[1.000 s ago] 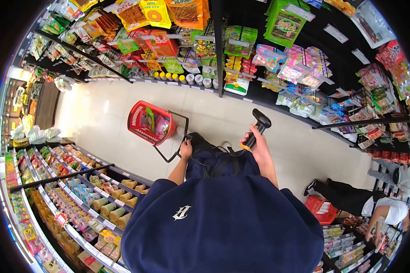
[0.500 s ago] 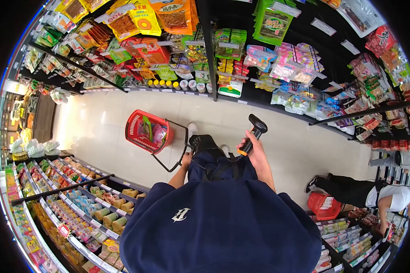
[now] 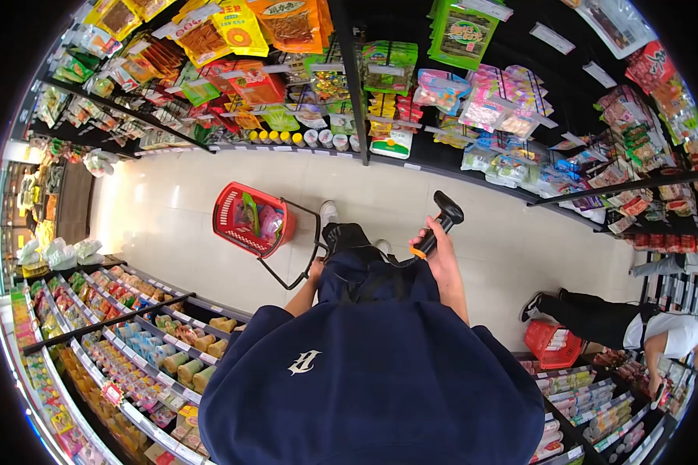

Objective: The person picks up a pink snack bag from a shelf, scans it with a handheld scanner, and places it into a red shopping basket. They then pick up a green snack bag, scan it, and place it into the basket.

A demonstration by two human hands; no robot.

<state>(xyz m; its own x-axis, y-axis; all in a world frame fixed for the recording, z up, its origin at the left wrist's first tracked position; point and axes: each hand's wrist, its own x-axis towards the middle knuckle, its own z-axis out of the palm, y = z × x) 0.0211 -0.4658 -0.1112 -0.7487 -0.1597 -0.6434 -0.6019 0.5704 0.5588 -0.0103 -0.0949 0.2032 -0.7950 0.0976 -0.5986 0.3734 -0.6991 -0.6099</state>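
In my right hand (image 3: 440,262) is a black handheld barcode scanner (image 3: 447,209) with an orange band near its base, held by the grip with its head pointing forward. A dark cord (image 3: 399,261) runs from the scanner's base toward my body. My left hand (image 3: 316,269), partly hidden by my dark blue top, is closed at the black handle (image 3: 318,225) of a red plastic shopping basket (image 3: 234,239). The basket hangs at my left side, tilted in view. Green and pink packages (image 3: 267,221) lie inside it.
Hanging snack bags fill the front shelves (image 3: 399,164). Behind me on the left, stepped shelves (image 3: 163,380) hold packaged goods. To the right, another person (image 3: 597,319) reaches toward the shelves beside a second red basket (image 3: 547,358). Pale tiled floor (image 3: 504,263) runs along the aisle.
My right hand and the scanner have shifted slightly to the right, and the scanner's head has turned a little. The basket stays at nearly the same spot in my left hand.
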